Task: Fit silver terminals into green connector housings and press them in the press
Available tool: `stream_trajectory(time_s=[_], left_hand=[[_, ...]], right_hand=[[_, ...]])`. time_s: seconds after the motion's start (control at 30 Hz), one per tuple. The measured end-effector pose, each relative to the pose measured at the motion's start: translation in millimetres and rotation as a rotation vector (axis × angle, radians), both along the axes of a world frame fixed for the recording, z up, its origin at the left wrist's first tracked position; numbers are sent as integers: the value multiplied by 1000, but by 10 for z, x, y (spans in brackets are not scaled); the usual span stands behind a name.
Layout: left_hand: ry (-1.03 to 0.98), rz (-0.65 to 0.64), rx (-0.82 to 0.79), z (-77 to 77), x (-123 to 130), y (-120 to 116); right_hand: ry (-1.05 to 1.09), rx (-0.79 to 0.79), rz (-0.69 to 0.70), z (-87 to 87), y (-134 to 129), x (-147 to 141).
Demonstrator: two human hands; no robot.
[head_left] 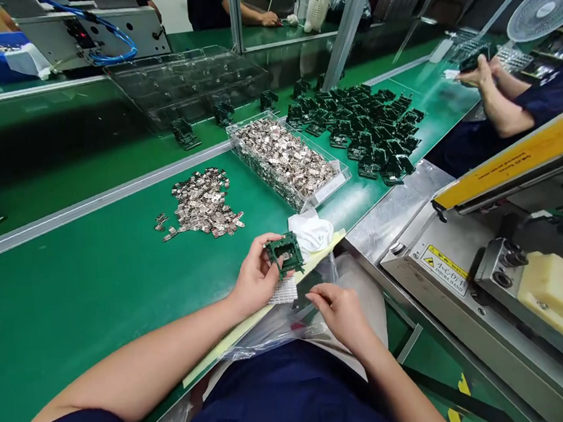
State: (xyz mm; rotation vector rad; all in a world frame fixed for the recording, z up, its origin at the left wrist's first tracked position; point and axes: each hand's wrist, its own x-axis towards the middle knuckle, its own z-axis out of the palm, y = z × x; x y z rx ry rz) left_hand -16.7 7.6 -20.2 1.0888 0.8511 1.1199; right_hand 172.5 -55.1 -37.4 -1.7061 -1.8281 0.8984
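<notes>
My left hand is closed around a dark green plastic frame with an open middle, held over the table's front edge. Right below it lies a silver gridded piece, partly covered by my left hand. My right hand hovers beyond the edge, thumb and fingertips pinched together; whether something small is between them cannot be made out. A white cloth sits just behind the green frame. Further back, a loose pile of small metal pieces is spread on the green table.
A clear box full of small metal pieces stands behind the cloth. Many green plastic frames are heaped at back right. A machine with a warning label stands close on my right. A co-worker's hands hold a dark part.
</notes>
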Motion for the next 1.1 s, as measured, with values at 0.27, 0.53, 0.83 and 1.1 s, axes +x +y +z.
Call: stream_trajectory(time_s=[0.27,0.53,0.83,1.1], left_hand=[[106,31,116,-45,8,-107],[186,4,213,-30,-13,-170],[242,-11,276,-17,-16,-213],[229,-24,235,44,-27,-202]], right_hand=[[360,441,-112,475,170,-282],[241,483,-177,336,278,-512],[318,409,-223,402,274,-534],[653,242,-181,401,243,-320]])
